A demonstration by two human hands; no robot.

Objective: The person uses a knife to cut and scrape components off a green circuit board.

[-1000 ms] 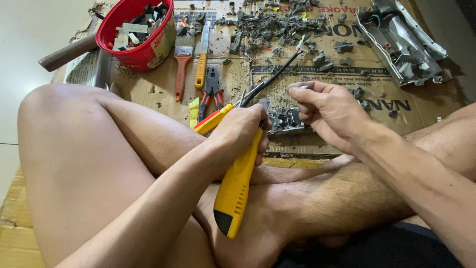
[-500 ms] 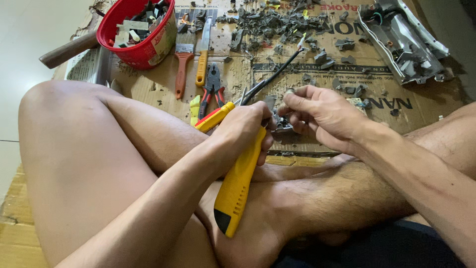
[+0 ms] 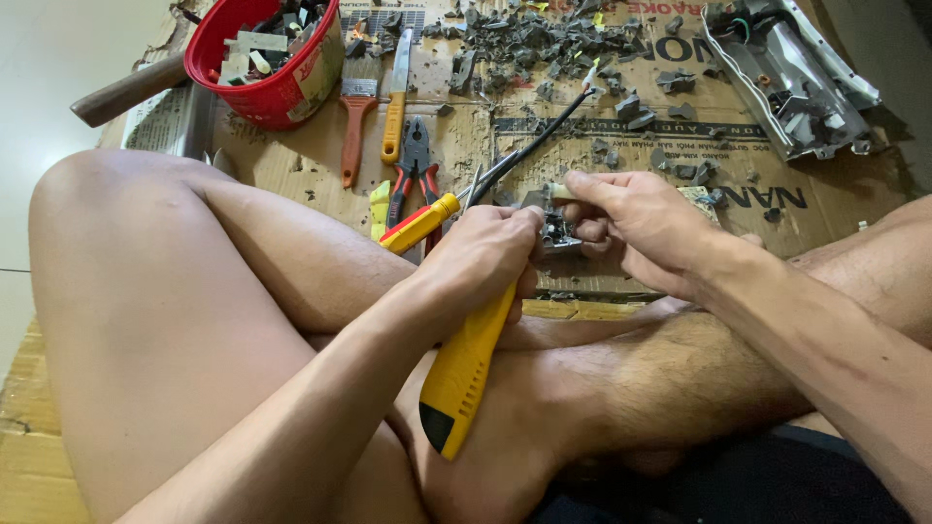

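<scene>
Head view: left hand [image 3: 485,257] is clamped on the yellow tool [image 3: 464,374], angled toward the small grey part [image 3: 557,230]. Right hand [image 3: 636,223] pinches that part steady above the cardboard sheet [image 3: 602,281], between both hands.

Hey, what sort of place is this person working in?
Probably a makeshift floor workspace at home, not a proper workshop. A flattened brown cardboard sheet serves as the work surface, strewn with grey broken fragments, beside a red round bucket of scrap and red-handled pliers.
</scene>
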